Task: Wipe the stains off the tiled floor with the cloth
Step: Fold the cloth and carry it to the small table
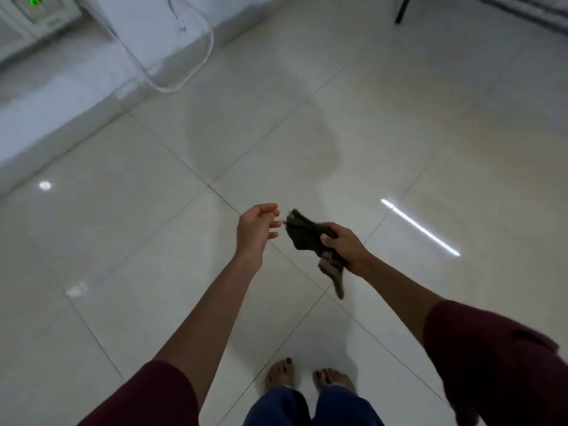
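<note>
Floor: pale glossy tiles (399,124) all round you, grout lines crossing under your arms. It looks hard and slick, so I'd judge the cloth will glide rather than bite unless you press down.
Stains: a duller greyish patch (264,142) sits on the tiles ahead of your hands, well apart from them. It may be a smear or a shadow; you can't tell for sure from here.
Hose: a clear tube (190,72) loops down to the floor by the white wall at the upper left, near that patch. Whether anything is in it, you can't tell.
Feet: your bare feet (279,373) are planted on the tile below your hands. Mind the footing if the floor gets wet.
Cloth: dark, soft and limp (307,233), bunched in your right hand in the air, one tail drooping below the fist. It looks light, with no stiffness at all. Gather it into a flat pad in the palm so it doesn't trail.
Right hand: your right hand (344,242) has its fingers curled round the middle of the cloth, thumb on top.
Left hand: your left hand (256,230) hovers just beside the cloth's upper end, fingers loosely bent, holding nothing.
Containers: no bucket or basin in sight.
</note>
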